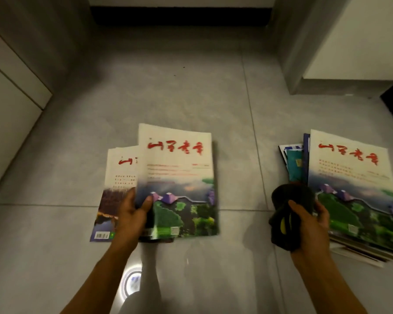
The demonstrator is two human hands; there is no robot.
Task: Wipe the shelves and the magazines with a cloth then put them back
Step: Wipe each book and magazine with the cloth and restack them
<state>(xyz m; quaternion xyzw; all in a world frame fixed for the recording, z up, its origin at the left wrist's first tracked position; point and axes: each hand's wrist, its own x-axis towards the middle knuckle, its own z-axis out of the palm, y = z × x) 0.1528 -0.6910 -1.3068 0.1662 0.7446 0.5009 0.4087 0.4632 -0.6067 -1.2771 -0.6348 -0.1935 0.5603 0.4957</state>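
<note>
Left hand [132, 214] pinches the lower left corner of a magazine [179, 177], thumb on the cover, its near edge lifted off the grey tiled floor [145, 98]; a second magazine [114, 191] lies beneath, jutting out to the left. Right hand [309, 220] grips a bunched dark cloth [288, 200] just beside the left edge of the magazine stack [354, 189]. Bare floor between both piles and ahead toward the dark gap under the cabinet [179, 17]

Red brush-written characters are printed across the top of three magazine covers: the centre magazine [177, 177], the left magazine [118, 177] at 9 o'clock, partly hidden, and the right-hand magazine [352, 177] at 3 o'clock; smaller print is too blurred.
</note>
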